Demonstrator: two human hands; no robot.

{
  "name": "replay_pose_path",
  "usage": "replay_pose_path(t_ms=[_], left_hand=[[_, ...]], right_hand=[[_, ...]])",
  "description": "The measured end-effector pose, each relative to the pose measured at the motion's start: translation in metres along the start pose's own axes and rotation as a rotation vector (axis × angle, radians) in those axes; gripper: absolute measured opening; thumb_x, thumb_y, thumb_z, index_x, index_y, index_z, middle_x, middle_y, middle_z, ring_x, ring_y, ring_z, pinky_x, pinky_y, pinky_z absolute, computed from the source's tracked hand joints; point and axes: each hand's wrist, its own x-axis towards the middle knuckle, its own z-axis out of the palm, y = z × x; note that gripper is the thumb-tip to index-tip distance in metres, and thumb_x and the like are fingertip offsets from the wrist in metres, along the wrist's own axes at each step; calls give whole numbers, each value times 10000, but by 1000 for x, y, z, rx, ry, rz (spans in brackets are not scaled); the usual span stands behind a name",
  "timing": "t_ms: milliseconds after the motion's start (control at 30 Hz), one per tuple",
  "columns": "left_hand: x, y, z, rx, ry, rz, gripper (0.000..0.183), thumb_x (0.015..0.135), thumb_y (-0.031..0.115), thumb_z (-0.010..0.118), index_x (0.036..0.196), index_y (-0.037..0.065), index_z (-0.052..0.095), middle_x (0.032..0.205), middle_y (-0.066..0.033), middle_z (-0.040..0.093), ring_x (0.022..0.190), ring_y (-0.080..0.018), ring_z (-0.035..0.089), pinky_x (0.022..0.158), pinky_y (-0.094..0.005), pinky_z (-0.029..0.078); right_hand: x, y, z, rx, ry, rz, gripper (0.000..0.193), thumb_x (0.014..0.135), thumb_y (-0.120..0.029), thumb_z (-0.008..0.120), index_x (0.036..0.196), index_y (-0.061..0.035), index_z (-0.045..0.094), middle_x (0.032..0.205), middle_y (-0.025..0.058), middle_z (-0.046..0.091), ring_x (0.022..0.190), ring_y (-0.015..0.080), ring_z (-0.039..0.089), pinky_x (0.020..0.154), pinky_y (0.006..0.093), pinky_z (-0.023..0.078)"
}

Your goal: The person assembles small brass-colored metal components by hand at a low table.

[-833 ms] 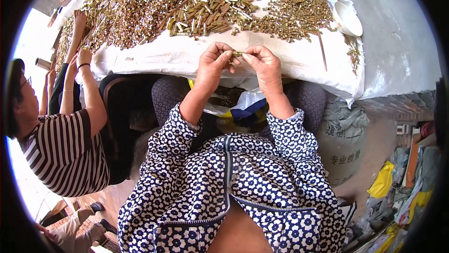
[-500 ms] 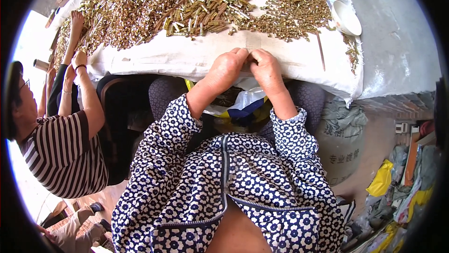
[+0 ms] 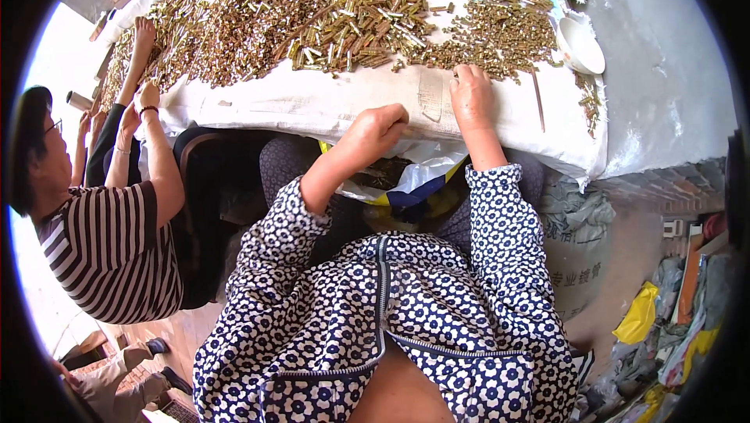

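Note:
My left hand (image 3: 375,134) is closed above the near edge of the cloth-covered table (image 3: 312,103); what its fingers hold, if anything, is too small to make out. Farther forward, my right hand (image 3: 473,101) has its bent fingertips at the near border of a spread of small brass-coloured metal pieces (image 3: 500,36). Those fingers are drawn together, and anything between them is hidden. Longer brass-coloured tubes (image 3: 344,36) lie heaped to the left of this spread. Below my hands, between my knees, an open white, blue and yellow bag (image 3: 418,181) has dark contents.
A white bowl (image 3: 580,46) sits at the table's right end, near a thin brown stick (image 3: 538,100). On my left, a person in a striped top (image 3: 109,251) works at the same heap. A full sack (image 3: 574,267) and plastic bags (image 3: 639,314) are on the right.
My hands were together over the table edge and are now apart. The right one has moved forward to the small pieces; the left one has come down slightly nearer to me.

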Motion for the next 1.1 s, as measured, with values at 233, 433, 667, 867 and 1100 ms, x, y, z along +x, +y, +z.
replay_pose_path(t_ms=[233,433,667,867,1100], left_hand=[[10,-4,-9,-46,-129,-139,72,841,74,594,879,13,591,727,-129,610,671,-233,606,630,-327,481],[16,-7,-4,109,-456,-7,117,820,128,623,896,41,612,767,-154,616,712,-299,611,670,-350,485],[71,-33,-32,399,204,46,85,804,72,574,867,39,621,876,-158,614,769,-351,615,665,-424,500],[92,-71,-31,828,118,-5,109,782,65,552,880,49,595,958,-129,579,820,-343,604,688,-430,489],[67,-58,-18,273,253,-104,103,804,32,559,901,27,592,837,-99,605,733,-250,622,652,-366,510]], right_hand=[[7,5,4,-35,55,-55,175,738,-84,679,898,-81,608,929,100,610,916,307,572,792,404,477],[10,11,8,-26,37,-40,157,749,-95,669,895,-85,610,914,96,610,897,295,578,773,394,484],[18,-2,1,-65,47,-43,115,772,-94,650,875,-75,602,898,93,609,879,284,581,766,389,487],[14,-3,5,-95,41,-88,117,773,-89,645,879,-74,597,917,93,610,896,283,577,769,392,489],[-2,-9,4,275,109,-46,86,768,-25,624,841,-71,622,830,67,624,731,232,602,638,332,490]])
